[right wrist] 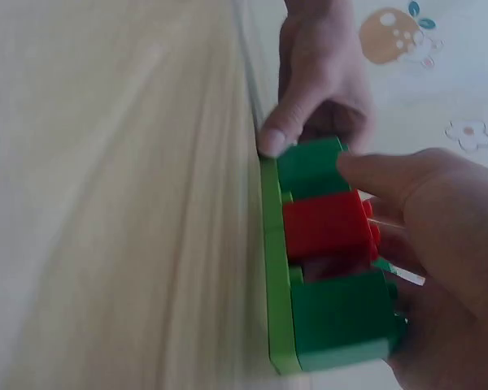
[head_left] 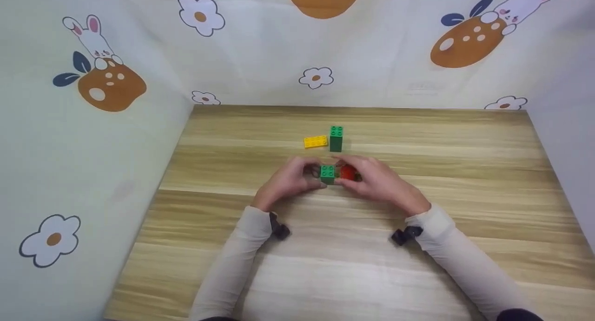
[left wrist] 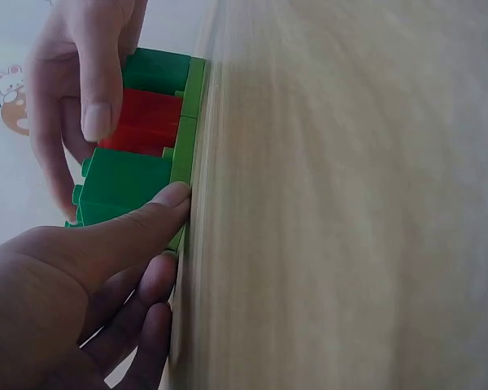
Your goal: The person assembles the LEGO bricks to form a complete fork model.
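A row of three bricks stands on a light green base (left wrist: pixel 181 166): a green brick (head_left: pixel 327 173), a red brick (head_left: pixel 347 173) in the middle and another green brick (right wrist: pixel 346 319) at the right end. My left hand (head_left: pixel 292 179) grips the left end, its thumb on the base beside the left green brick (left wrist: pixel 122 180). From the right, my right hand (head_left: pixel 379 181) arches over the row, its thumb and fingers around the bricks, fingertips reaching the left green brick (right wrist: pixel 311 165). The far-side fingers are partly hidden.
Behind the row, a yellow brick (head_left: pixel 315 141) lies on the wooden table (head_left: pixel 223 172), just left of a tall dark green block (head_left: pixel 336 140). A patterned cloth wall (head_left: pixel 260 56) rises along the table's back edge, with side walls left and right.
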`<state>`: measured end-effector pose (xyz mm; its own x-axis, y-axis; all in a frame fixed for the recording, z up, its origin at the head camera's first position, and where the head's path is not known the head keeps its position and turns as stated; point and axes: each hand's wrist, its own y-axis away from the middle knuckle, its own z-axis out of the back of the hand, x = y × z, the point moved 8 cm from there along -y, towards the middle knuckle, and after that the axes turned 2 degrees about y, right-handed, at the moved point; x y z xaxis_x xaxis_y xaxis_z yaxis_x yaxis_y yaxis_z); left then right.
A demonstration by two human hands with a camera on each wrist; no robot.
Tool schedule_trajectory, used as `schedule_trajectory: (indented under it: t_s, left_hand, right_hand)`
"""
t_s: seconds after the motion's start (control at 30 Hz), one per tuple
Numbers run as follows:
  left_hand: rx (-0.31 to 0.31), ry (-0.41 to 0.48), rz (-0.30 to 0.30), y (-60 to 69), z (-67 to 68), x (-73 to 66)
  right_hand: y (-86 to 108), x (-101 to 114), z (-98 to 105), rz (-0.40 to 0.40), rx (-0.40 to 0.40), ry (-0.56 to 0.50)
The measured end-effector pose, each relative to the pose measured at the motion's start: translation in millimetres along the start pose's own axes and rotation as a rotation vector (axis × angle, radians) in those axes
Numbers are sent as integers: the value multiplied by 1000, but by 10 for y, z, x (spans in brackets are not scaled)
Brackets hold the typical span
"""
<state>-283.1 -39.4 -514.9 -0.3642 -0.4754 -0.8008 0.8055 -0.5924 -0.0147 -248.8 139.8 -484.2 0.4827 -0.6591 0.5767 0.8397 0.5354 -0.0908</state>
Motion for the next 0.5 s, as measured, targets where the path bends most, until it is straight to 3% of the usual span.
schedule_trajectory:
  t_s: [0.27,0.5]
  left_hand:
    - [15,7,2,-11,-14,7]
    - [2,2,0,-11,-15,-6]
  right_hand:
    - [226,-398,157,-56,65,-90]
    - [386,-635,244,-119,58,-80]
